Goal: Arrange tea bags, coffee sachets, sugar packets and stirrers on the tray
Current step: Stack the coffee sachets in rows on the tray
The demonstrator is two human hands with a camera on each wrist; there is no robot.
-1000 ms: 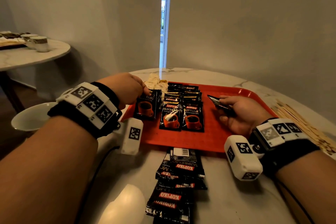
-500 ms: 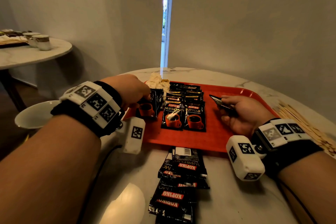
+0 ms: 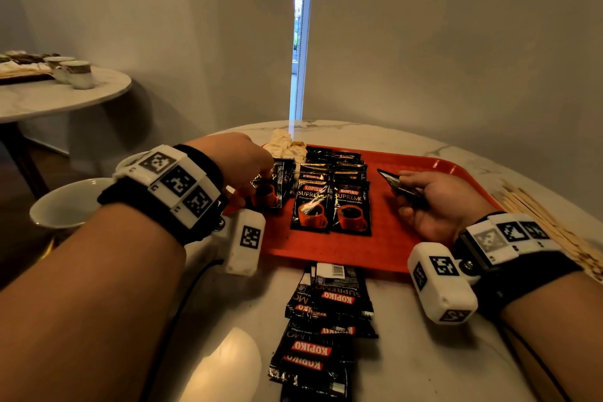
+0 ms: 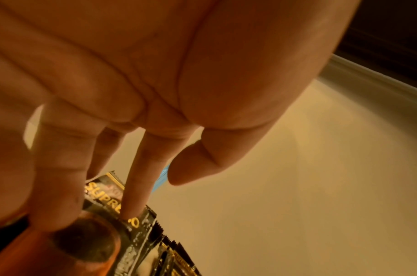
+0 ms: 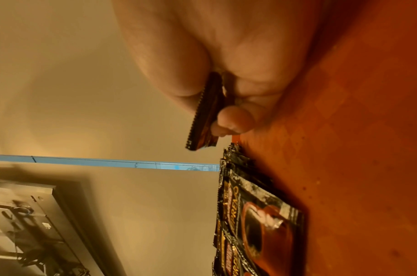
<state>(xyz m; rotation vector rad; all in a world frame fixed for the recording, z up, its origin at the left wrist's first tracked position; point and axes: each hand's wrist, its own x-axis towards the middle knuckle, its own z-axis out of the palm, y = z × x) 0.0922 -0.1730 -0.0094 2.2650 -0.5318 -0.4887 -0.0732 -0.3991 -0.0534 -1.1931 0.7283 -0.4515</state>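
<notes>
A red tray (image 3: 424, 166) lies on the marble table. Black Kopiko coffee sachets (image 3: 329, 202) sit on it in overlapping columns. My left hand (image 3: 257, 173) reaches over the leftmost sachet (image 3: 272, 192). In the left wrist view its straight fingers (image 4: 131, 201) press on that sachet (image 4: 141, 222) and the thumb stays clear. My right hand (image 3: 404, 183) rests on the tray's right half and pinches a few coffee sachets (image 5: 202, 119) between thumb and fingers. Pale packets (image 3: 287, 145) lie at the tray's far left corner. Wooden stirrers (image 3: 548, 232) lie on the table right of the tray.
A loose pile of coffee sachets (image 3: 326, 313) lies on the table in front of the tray. A white bowl (image 3: 62, 206) stands off the table's left edge. A second round table (image 3: 49, 101) with cups (image 3: 76, 73) is at the far left. Walls close in behind.
My left hand has slid a little further over the leftmost sachet and now covers more of it. The right hand has kept still with its sachets.
</notes>
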